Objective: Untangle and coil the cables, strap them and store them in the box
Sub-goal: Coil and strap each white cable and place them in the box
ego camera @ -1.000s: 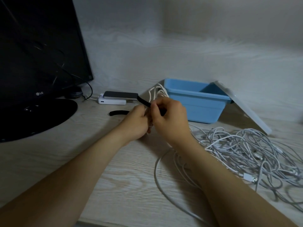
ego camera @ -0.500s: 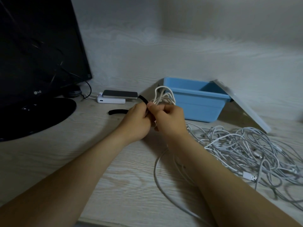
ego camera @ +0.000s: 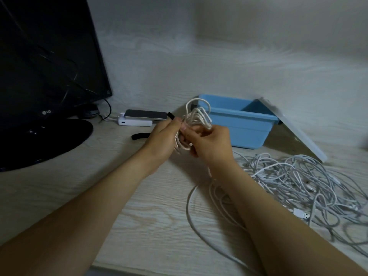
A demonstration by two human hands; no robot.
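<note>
The coil has risen above both hands, loops upright. The left hand pinches the strap at its left; the right hand grips the coil's waist. The box lies just behind, nearer the right hand.

We are lifting the white coil of cable up, so its loops are showing higher above our fingers than before. Our right hand is sliding a little away from our left hand. Less of the black strap is poking out now.
</note>
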